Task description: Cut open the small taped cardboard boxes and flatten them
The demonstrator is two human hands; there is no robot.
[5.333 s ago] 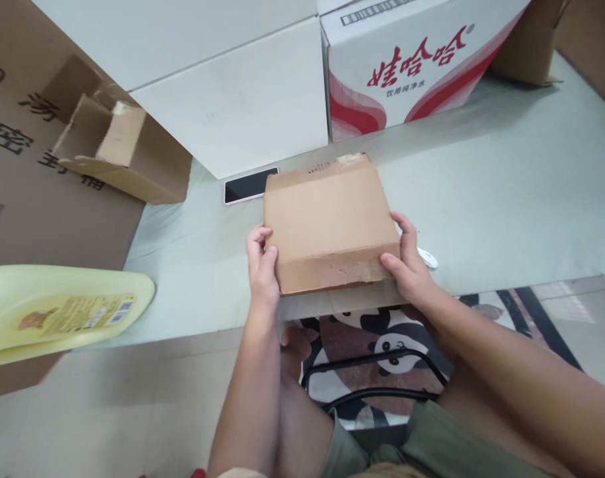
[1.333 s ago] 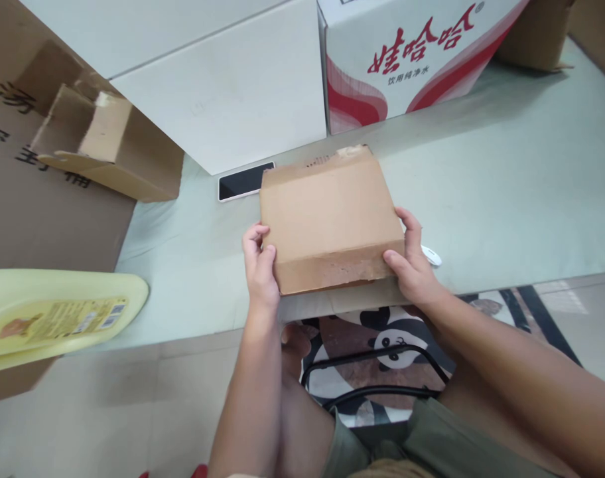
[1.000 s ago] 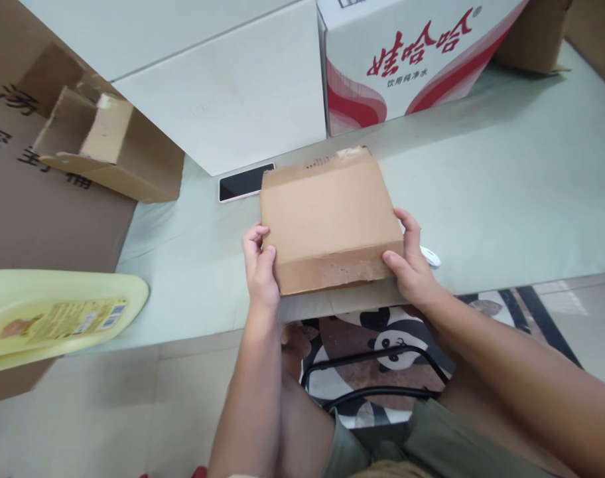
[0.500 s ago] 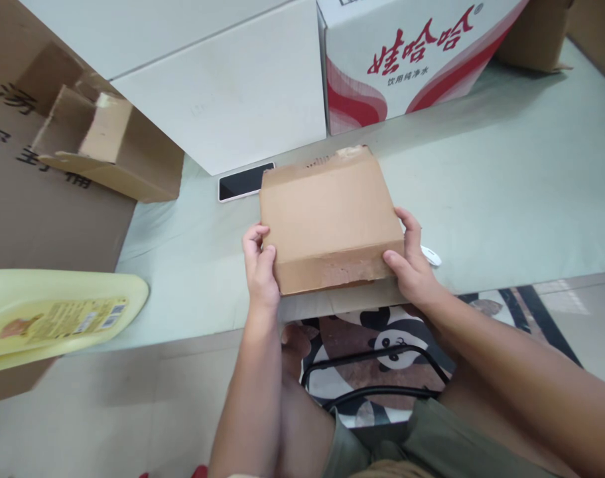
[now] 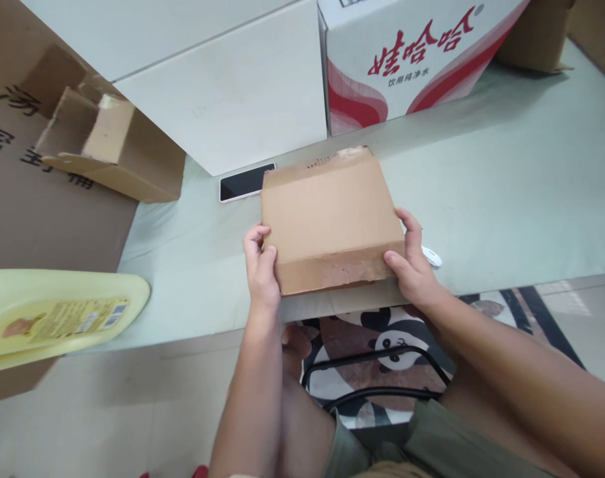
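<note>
A flat brown cardboard box (image 5: pixel 332 212) is held between my two hands, over the front edge of the cloth-covered table (image 5: pixel 506 192). My left hand (image 5: pixel 261 269) grips its left side, thumb on the near left corner. On the opposite side, my right hand (image 5: pixel 412 262) grips the near right corner, thumb on the front face. The box's far edge looks torn, with a pale patch. Its underside is hidden. Behind its left corner lies a phone (image 5: pixel 245 182), dark screen up, partly covered. A small white object (image 5: pixel 432 257) shows just past my right hand.
A white box (image 5: pixel 223 99) and a white-and-red water carton (image 5: pixel 406 66) stand along the back. An open cardboard box (image 5: pixel 143 153) sits at the left, behind a pale yellow bottle (image 5: pixel 64 312). Below the table edge are a panda-pattern mat (image 5: pixel 352 365) and a black metal frame (image 5: pixel 377 392).
Almost nothing differs. The whole view has shifted very slightly, while both hands keep the same hold on the cardboard box.
</note>
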